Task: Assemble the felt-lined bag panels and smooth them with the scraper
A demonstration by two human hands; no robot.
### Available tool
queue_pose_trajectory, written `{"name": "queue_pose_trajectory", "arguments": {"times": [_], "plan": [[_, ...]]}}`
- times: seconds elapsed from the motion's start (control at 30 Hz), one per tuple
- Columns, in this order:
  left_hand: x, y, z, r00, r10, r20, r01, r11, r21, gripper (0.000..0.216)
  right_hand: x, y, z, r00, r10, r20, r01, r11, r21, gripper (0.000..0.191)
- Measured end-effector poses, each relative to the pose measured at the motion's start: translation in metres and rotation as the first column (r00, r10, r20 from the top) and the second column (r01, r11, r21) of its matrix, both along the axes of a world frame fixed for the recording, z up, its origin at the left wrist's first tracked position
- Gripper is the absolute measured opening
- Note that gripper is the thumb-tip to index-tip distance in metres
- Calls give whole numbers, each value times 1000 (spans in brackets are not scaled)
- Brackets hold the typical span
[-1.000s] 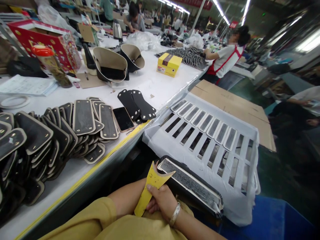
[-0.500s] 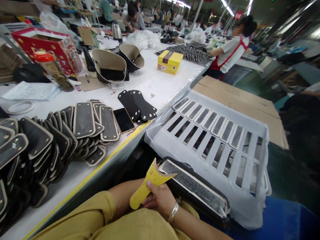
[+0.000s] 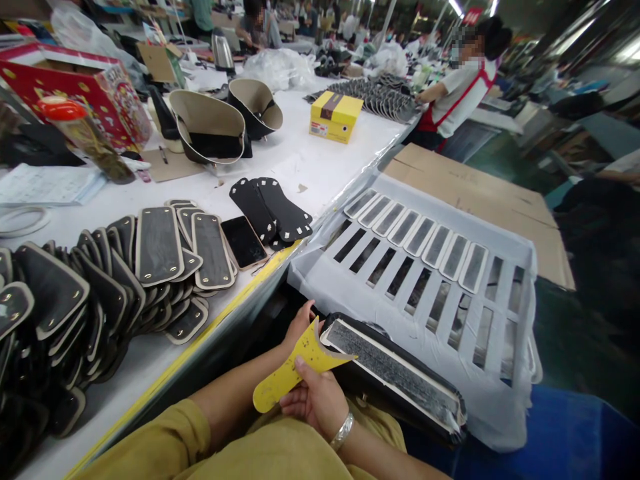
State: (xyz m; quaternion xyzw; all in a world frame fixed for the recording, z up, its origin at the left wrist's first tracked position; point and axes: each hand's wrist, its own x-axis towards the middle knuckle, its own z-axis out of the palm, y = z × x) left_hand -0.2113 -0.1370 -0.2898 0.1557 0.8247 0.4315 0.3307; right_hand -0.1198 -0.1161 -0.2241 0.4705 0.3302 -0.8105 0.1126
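My right hand (image 3: 323,400), with a silver bracelet at the wrist, is closed on a flat yellow template (image 3: 287,373), its thumb on top; the template has a notched, flared end. Partly hidden behind the template, my left hand (image 3: 299,325) has its visible fingers stretched out beside the near-left end of a long black piece (image 3: 395,373). A grey strip with a white border lies along the top of that piece, which rests at my lap. Whether the left hand touches it, I cannot tell.
A white slatted rack (image 3: 425,300) holds a row of grey panels with pale rims. On the table to the left lie stacks of dark panels (image 3: 160,247), a phone (image 3: 244,241), black shaped pieces (image 3: 283,210) and a yellow box (image 3: 336,117). A co-worker (image 3: 463,93) stands beyond.
My left hand has come up into view behind the template, beside the end of the black piece. The right hand keeps hold of the template. The view has shifted slightly.
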Motion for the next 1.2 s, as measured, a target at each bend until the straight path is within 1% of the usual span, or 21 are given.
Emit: {"name": "queue_pose_trajectory", "arguments": {"times": [0.07,0.1,0.13,0.17,0.2,0.23,0.27,0.3,0.33,0.37,0.43,0.53,0.63,0.7,0.8,0.97,1.07,1.13,1.2], "plan": [[-15,7,-1,999,-11,38,5,990,141,45,-2,0,1,1000,3,8,-3,1000,-10,34],[-19,7,-2,994,-25,107,-2,970,241,44,-2,1,2,1000,-1,11,1,1000,-12,34],[-19,6,-1,975,-53,214,-26,936,352,45,-3,1,2,1000,-5,14,6,1000,-14,34],[-18,4,-1,931,-100,351,-80,882,464,46,-3,1,2,1000,-11,16,11,1000,-14,35],[-15,2,0,854,-164,494,-164,816,555,50,-3,2,2,1000,-15,15,15,1000,-13,36],[-11,-1,1,753,-235,614,-262,749,609,55,-3,2,1,1000,-18,11,19,1000,-9,37],[-7,-4,3,653,-299,696,-347,699,625,60,-3,3,0,1000,-20,3,20,1000,-2,38],[-4,-6,4,579,-339,741,-399,675,620,65,-3,3,-1,1000,-21,-7,21,1000,5,39],[-1,-7,5,531,-359,767,-431,665,610,70,-3,4,-2,1000,-20,-16,20,1000,10,41],[0,-9,5,504,-377,777,-443,659,608,73,-2,4,-2,1000,-18,-25,19,1000,12,44],[2,-10,6,494,-408,768,-437,647,625,79,-2,4,-4,999,-18,-37,18,1000,13,49],[1,-10,6,512,-444,736,-389,643,659,82,-1,3,-5,999,-27,-46,28,1000,15,54],[0,-9,5,524,-432,734,-345,681,647,82,0,4,-8,998,-34,-55,35,999,10,57],[-1,-8,5,518,-419,746,-330,707,626,77,1,5,-10,998,-29,-63,30,1000,10,58],[-1,-6,7,499,-413,762,-332,721,608,72,5,9,-13,997,-14,-70,15,1000,17,56],[2,-5,12,504,-407,761,-366,698,616,65,11,11,-18,997,13,-77,-11,1000,24,52],[2,-6,16,505,-399,765,-364,705,608,64,13,10,-19,996,21,-86,-19,1000,25,52],[2,-6,17,514,-391,764,-352,716,603,64,13,10,-19,995,33,-92,-30,999,35,50],[3,-7,18,541,-381,750,-338,718,609,62,14,12,-19,993,53,-104,-47,997,53,48]]}}
